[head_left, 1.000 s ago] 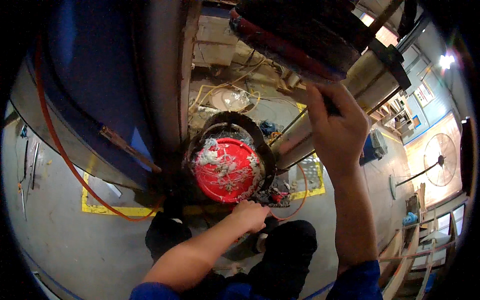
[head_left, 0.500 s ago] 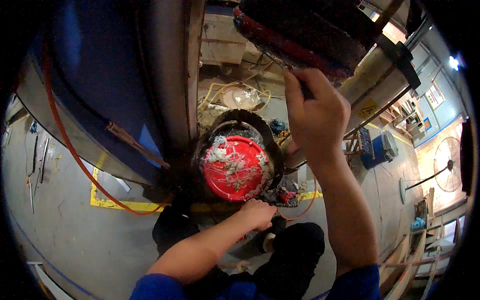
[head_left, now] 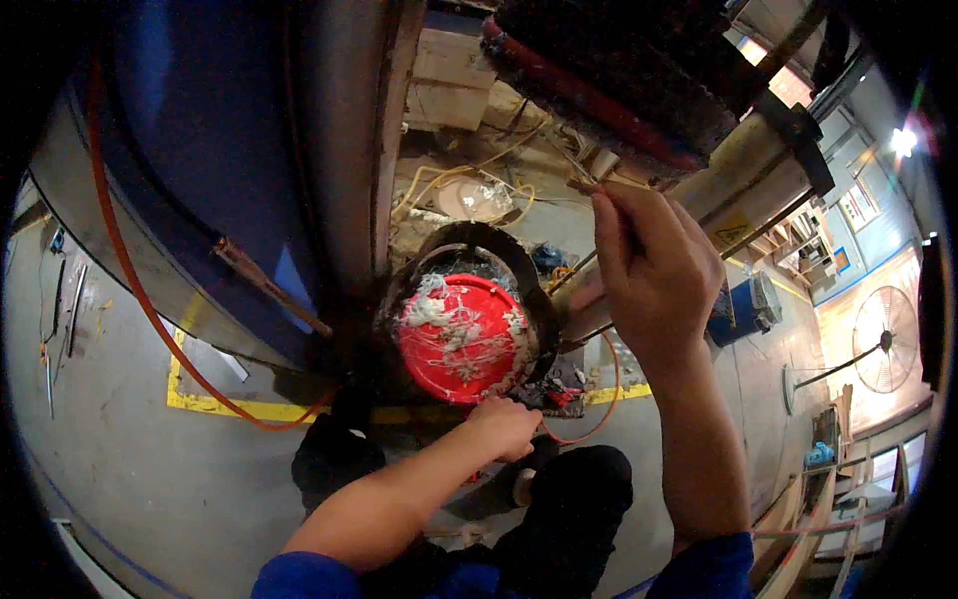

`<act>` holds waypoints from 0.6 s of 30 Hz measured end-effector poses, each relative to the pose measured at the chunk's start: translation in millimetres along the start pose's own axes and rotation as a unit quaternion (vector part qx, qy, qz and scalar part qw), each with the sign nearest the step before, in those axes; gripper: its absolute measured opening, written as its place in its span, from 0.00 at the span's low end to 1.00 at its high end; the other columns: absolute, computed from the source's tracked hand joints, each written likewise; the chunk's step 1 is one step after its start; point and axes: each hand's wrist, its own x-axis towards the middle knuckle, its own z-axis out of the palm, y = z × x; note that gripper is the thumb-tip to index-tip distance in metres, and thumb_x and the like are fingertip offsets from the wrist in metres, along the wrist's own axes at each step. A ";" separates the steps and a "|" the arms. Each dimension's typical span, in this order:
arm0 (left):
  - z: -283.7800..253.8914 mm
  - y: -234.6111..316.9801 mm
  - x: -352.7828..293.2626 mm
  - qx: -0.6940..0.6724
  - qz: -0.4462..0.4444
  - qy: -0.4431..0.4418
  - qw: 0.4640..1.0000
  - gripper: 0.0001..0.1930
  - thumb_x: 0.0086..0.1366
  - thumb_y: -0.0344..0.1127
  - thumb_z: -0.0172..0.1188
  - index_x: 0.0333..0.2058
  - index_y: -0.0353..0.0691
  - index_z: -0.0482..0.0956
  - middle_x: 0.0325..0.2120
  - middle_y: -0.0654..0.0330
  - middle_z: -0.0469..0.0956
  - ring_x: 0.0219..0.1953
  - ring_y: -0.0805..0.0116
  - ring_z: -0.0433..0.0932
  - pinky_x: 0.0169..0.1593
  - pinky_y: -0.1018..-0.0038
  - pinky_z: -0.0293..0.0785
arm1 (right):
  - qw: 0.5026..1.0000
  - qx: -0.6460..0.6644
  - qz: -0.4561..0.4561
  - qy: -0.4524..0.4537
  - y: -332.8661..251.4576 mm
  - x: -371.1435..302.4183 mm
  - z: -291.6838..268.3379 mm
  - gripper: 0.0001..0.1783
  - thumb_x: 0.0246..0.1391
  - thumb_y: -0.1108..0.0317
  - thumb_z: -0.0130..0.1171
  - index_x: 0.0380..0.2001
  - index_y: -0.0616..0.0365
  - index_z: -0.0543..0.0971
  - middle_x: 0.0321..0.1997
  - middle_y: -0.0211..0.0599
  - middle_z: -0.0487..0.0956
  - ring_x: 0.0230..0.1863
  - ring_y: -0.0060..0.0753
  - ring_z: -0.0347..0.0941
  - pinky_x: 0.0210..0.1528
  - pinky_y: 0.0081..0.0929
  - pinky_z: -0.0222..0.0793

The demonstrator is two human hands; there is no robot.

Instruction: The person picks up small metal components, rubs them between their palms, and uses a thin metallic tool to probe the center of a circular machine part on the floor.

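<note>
A round red disc (head_left: 479,349), perhaps a lid or platen, is smeared with whitish clumps and stringy strands. It lies within a dark, grimy round rim (head_left: 534,275). My left hand (head_left: 505,429) is closed at the disc's near edge; what it grips, if anything, is hidden. Raised on the right, my right hand (head_left: 659,270) pinches a thin stick-like piece (head_left: 577,178) between thumb and fingers; its exact kind does not show. Just above that hand hangs a dark, crusted round part (head_left: 599,100) with a reddish edge.
A blue machine panel (head_left: 220,130) rises at left, with an orange hose (head_left: 125,260) looping down it. Yellow floor tape (head_left: 239,407) runs below. A pale slanted beam (head_left: 728,190), a blue bin (head_left: 748,309) and a standing fan (head_left: 883,339) are on the right.
My right hand has drawn down and slightly right, away from the hanging dark part, and the thin piece now shows at its fingertips. My left hand stays at the disc's edge.
</note>
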 end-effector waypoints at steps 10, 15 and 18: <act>-4.7 4.4 -2.7 0.007 -0.007 -0.012 1.000 0.26 0.63 0.48 0.65 0.55 0.41 0.75 0.49 0.49 0.82 0.54 0.46 0.79 0.57 0.51 0.75 | 0.989 0.010 -0.112 -0.096 7.2 -4.8 -8.0 0.05 0.54 0.65 0.69 0.30 0.51 0.82 0.24 0.34 0.78 0.25 0.41 0.78 0.29 0.37 0.73; 0.5 1.8 -1.2 -0.003 0.002 0.012 1.000 0.26 0.62 0.48 0.65 0.54 0.41 0.75 0.48 0.49 0.82 0.53 0.46 0.80 0.56 0.52 0.76 | 0.998 0.001 -0.064 -0.029 0.2 -1.2 -18.5 0.04 0.53 0.68 0.70 0.31 0.52 0.84 0.25 0.36 0.80 0.24 0.38 0.78 0.29 0.33 0.73; 0.6 1.3 0.0 -0.006 -0.002 0.011 1.000 0.24 0.62 0.47 0.65 0.53 0.41 0.76 0.46 0.49 0.83 0.52 0.46 0.80 0.56 0.52 0.76 | 1.000 0.011 -0.012 0.006 12.6 9.6 -28.2 0.03 0.54 0.71 0.69 0.32 0.55 0.84 0.26 0.38 0.81 0.25 0.35 0.79 0.30 0.30 0.73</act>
